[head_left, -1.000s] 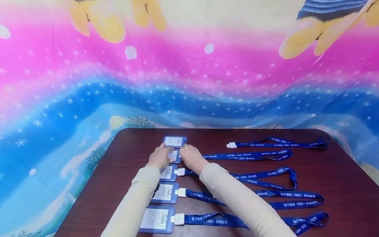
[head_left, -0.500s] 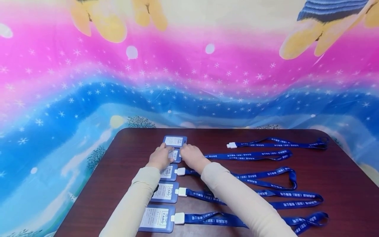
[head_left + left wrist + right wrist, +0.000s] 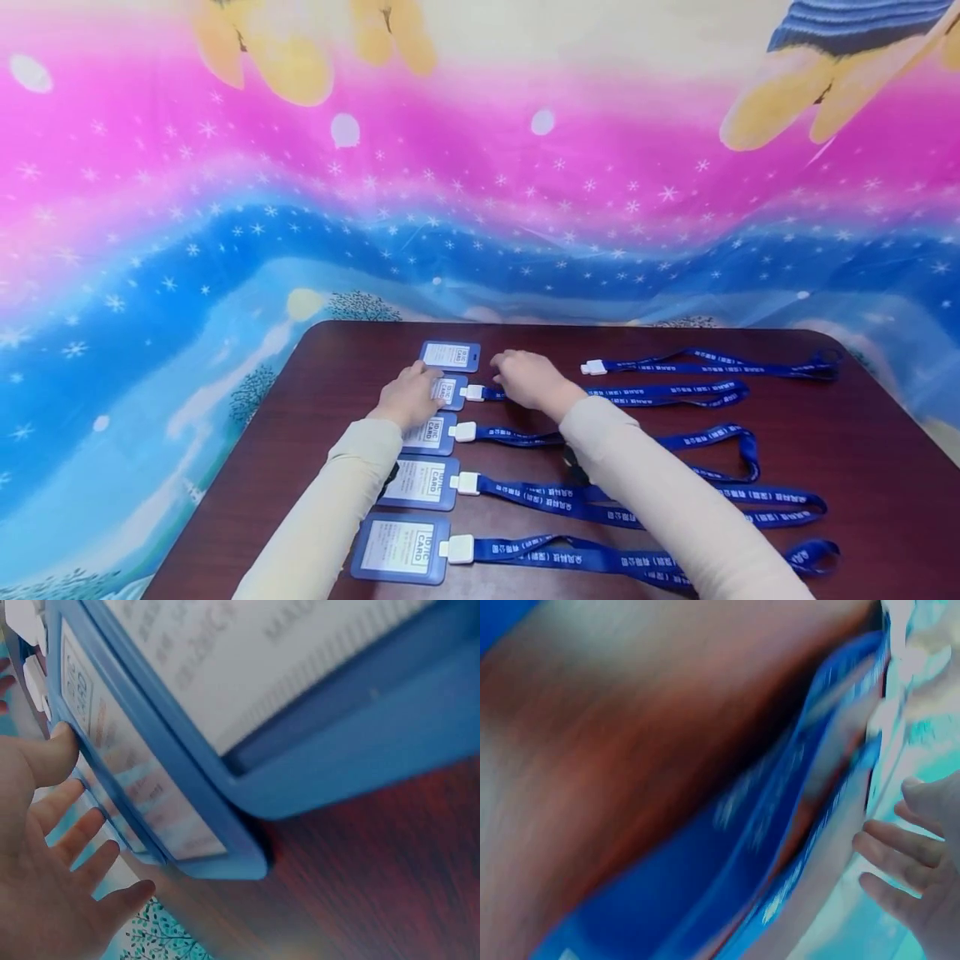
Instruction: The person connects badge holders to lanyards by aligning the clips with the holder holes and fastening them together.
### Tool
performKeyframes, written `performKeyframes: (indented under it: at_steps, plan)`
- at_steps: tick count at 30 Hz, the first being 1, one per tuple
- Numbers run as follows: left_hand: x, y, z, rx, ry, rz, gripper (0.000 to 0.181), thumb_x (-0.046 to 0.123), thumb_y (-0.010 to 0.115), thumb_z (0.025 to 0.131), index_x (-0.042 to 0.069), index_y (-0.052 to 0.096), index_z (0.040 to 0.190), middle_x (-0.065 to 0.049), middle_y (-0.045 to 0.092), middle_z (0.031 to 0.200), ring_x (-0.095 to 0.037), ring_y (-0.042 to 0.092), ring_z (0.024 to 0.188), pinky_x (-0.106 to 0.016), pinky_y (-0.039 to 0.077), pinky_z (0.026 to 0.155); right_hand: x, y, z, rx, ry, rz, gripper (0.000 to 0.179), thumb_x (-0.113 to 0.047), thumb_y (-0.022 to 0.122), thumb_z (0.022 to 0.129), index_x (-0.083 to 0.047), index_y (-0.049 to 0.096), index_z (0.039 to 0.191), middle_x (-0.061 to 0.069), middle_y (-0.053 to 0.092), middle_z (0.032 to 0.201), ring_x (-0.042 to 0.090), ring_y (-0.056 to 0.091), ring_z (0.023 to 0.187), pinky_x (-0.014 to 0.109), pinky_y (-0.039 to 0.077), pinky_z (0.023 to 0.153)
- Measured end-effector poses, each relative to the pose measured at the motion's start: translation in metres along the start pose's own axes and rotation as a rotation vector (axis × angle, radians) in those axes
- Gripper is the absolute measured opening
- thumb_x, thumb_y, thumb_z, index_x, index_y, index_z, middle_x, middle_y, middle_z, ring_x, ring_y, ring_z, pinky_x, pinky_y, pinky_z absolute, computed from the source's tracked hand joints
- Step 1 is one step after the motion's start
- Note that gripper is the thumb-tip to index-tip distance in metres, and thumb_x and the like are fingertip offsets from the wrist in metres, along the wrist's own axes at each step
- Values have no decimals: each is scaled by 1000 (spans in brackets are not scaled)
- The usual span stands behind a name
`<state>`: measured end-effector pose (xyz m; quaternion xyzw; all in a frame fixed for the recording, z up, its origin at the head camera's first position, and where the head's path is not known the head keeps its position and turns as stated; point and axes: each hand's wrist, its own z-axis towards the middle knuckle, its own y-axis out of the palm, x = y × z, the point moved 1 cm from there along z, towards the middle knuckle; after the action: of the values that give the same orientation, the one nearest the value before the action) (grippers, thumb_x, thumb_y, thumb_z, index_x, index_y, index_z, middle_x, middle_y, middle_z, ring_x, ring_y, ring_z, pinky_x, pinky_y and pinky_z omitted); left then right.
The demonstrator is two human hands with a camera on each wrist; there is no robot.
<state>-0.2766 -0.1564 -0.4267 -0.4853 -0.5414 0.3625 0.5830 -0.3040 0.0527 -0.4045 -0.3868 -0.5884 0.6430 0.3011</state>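
Note:
My left hand (image 3: 408,396) rests at the second-from-back blue ID card holder (image 3: 452,393), covering its left part. In the left wrist view the thumb (image 3: 64,742) lies at a holder's edge and the fingers spread loosely. That holder's right end meets a white clip (image 3: 472,392) on a blue printed lanyard (image 3: 675,393). My right hand (image 3: 528,379) hovers over this lanyard, fingers relaxed and nothing in them. Behind, the farthest card holder (image 3: 452,356) lies apart from its lanyard (image 3: 712,367), whose white clip (image 3: 593,367) lies farther right.
Nearer rows hold three more card holders, the closest (image 3: 360,575) at the front, each joined by a white clip to a blue lanyard stretching right. All lie on a dark red-brown table (image 3: 862,433). A colourful printed backdrop (image 3: 480,208) hangs behind the table.
My right hand has left the second holder's clip end and moved right, uncovering the white clip. The left hand stays at the holder. The head view has shifted slightly.

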Motion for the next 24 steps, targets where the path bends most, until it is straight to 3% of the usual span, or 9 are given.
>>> performKeyframes:
  at_steps: [5, 14, 24]
  plan:
    - [-7, 1, -1, 57, 45, 0, 42, 25, 72, 91, 12, 64, 130, -10, 55, 137, -30, 51, 127, -54, 46, 97, 35, -12, -12, 54, 34, 25, 29, -17, 59, 101, -3, 64, 126, 13, 66, 121, 28, 62, 114, 44, 51, 94]
    - [-14, -2, -6, 150, 67, -45, 24, 15, 66, 95, 12, 71, 118, -6, 63, 126, -26, 57, 119, -49, 47, 98, 95, -14, -40, 35, 129, -5, 30, -14, 59, 100, 2, 63, 125, 18, 65, 120, 35, 62, 110, 48, 52, 89]
    - [-20, 0, -7, 183, 92, -23, 20, 9, 64, 94, 12, 73, 111, -4, 65, 121, -24, 59, 115, -46, 49, 96, 126, -16, -57, 31, 206, -6, 27, -12, 62, 96, 2, 66, 119, 18, 65, 109, 33, 63, 98, 51, 52, 87]
